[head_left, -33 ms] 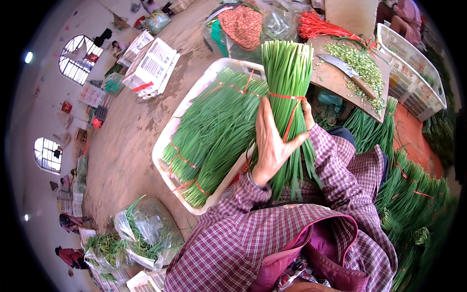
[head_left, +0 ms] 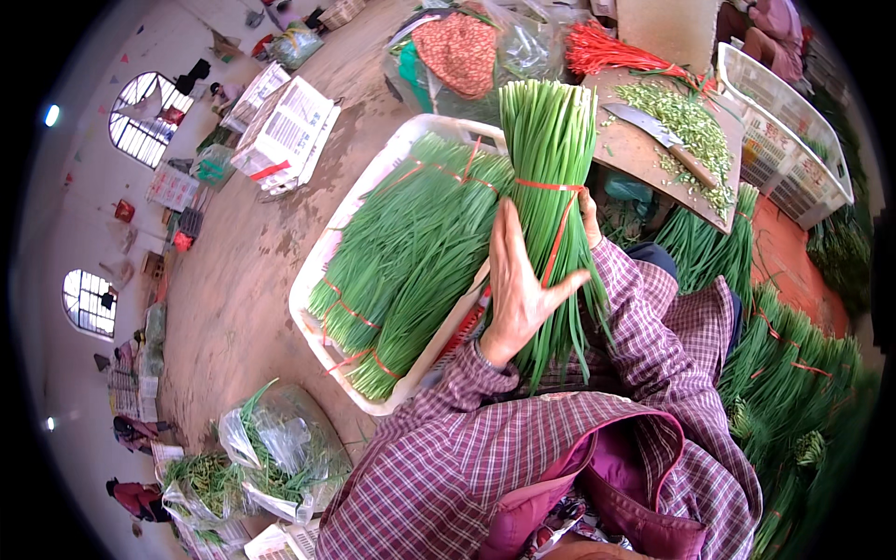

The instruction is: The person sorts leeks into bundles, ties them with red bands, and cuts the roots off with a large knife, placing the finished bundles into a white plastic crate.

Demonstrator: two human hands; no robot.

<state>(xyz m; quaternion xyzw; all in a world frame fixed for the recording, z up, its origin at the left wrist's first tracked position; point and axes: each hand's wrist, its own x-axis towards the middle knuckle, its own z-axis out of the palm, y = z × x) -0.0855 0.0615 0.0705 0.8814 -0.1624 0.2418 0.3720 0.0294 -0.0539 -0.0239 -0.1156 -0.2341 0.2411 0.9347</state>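
A thick bundle of garlic chives [head_left: 549, 131] stands upright before me, its pale cut ends at the top. A red tie [head_left: 551, 186] circles it, and a loose strand hangs down its front. My right hand [head_left: 590, 218] grips the bundle from the right side, most of its fingers hidden behind the stalks. Along the left side, my left hand [head_left: 519, 291] lies flat with fingers stretched and thumb spread across the leaves. Left of the bundle, a white plastic crate [head_left: 301, 297] holds several tied bunches of chives [head_left: 411, 238].
A board [head_left: 611, 149] on the right carries a knife [head_left: 665, 133], chopped stalk ends [head_left: 695, 131] and red ties [head_left: 621, 49]. More tied chives [head_left: 793, 373] lie at my right. A white basket [head_left: 793, 140] stands beyond the board. Plastic bags of greens [head_left: 280, 448] sit at lower left.
My left hand has slid very slightly down along the bundle. The bundle and my right hand stay nearly where they were.
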